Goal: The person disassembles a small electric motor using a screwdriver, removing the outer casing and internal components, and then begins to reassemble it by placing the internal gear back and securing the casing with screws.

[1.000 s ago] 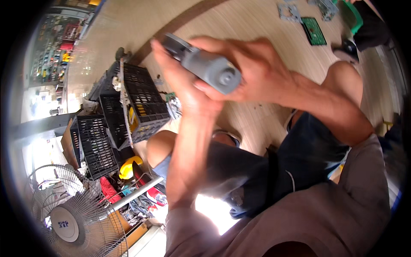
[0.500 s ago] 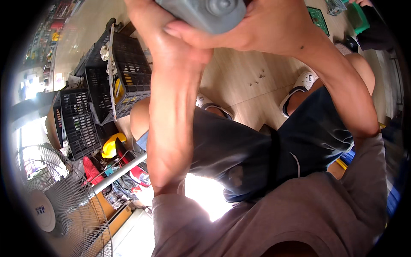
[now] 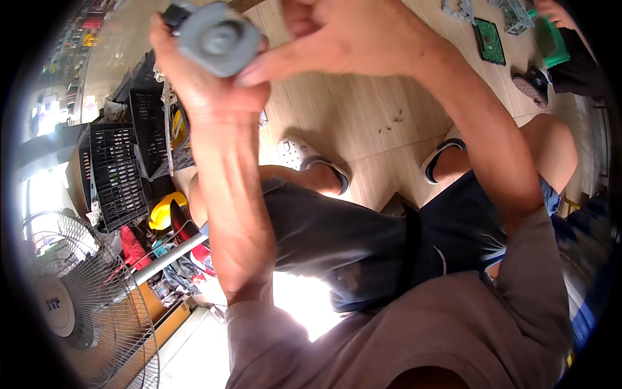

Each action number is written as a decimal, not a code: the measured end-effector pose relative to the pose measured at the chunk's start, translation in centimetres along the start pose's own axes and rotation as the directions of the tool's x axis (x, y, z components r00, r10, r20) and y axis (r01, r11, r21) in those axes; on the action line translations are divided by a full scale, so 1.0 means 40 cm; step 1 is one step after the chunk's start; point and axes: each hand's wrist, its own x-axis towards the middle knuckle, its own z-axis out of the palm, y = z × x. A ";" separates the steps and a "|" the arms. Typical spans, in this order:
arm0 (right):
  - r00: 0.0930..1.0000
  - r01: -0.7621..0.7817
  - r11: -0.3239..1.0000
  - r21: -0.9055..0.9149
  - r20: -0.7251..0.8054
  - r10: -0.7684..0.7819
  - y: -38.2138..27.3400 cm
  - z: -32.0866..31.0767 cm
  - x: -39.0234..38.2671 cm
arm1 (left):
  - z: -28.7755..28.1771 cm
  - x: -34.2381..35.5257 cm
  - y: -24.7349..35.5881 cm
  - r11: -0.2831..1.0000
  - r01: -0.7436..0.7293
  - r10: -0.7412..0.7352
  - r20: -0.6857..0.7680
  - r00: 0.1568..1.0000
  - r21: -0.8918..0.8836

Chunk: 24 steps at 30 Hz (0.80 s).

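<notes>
So my right hand (image 3: pixel 356 42) just came off to the right, thumb spread apart from its blurry fingers; can't tell if the thumb tip's touching anything. The grey, rounded, plastic-looking device (image 3: pixel 220 40) has shifted left and sits gripped in my left hand (image 3: pixel 212 94), far left above the pale wood-look floor (image 3: pixel 363 123). My guess: the left's carrying it alone now.

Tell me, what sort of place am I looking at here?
Probably an electronics workshop or repair room, though I can't be certain. A green circuit board and bare metal frames lie on the floor, and black plastic crates stand at the left.
</notes>
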 end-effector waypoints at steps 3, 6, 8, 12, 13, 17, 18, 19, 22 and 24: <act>0.784 -0.602 0.747 -0.282 -0.034 0.619 0.172 -0.037 -0.068 | 0.006 0.020 0.041 0.988 0.085 -0.100 -0.117 0.988 -0.131; 0.498 -0.855 0.518 0.017 -0.248 0.831 0.494 -0.079 -0.285 | 0.031 0.015 0.013 0.980 0.048 -0.072 -0.116 0.991 -0.192; 0.294 -0.924 0.356 0.142 -0.335 0.895 0.631 -0.049 -0.458 | 0.020 0.013 0.005 0.959 0.100 -0.128 -0.091 0.988 -0.265; 0.097 -0.978 0.144 0.152 -0.276 0.956 0.735 0.054 -0.685 | 0.020 -0.003 -0.009 0.965 0.155 -0.156 0.012 0.988 -0.213; 0.142 -0.979 0.178 0.097 -0.293 0.945 0.727 0.082 -0.704 | 0.007 0.000 -0.015 0.966 0.151 -0.155 -0.006 0.988 -0.212; 0.464 -0.885 0.424 -0.192 -0.298 0.834 0.850 0.107 -0.853 | 0.037 0.017 -0.041 0.941 0.257 -0.217 0.189 0.958 -0.219; 0.553 -0.830 0.488 -0.271 -0.276 0.786 0.869 0.111 -0.863 | 0.047 0.013 -0.051 0.931 0.265 -0.230 0.162 0.960 -0.250; 0.572 -0.796 0.475 -0.376 -0.209 0.793 0.860 0.137 -0.828 | 0.043 0.008 -0.052 0.929 0.263 -0.232 0.143 0.962 -0.262; 0.543 -0.767 0.426 -0.481 -0.131 0.829 0.832 0.174 -0.785 | 0.039 0.013 -0.062 0.921 0.279 -0.277 0.043 0.960 -0.271; 0.503 -0.782 0.394 -0.483 -0.116 0.856 0.815 0.191 -0.770 | 0.034 0.012 -0.067 0.942 0.270 -0.277 -0.005 0.961 -0.198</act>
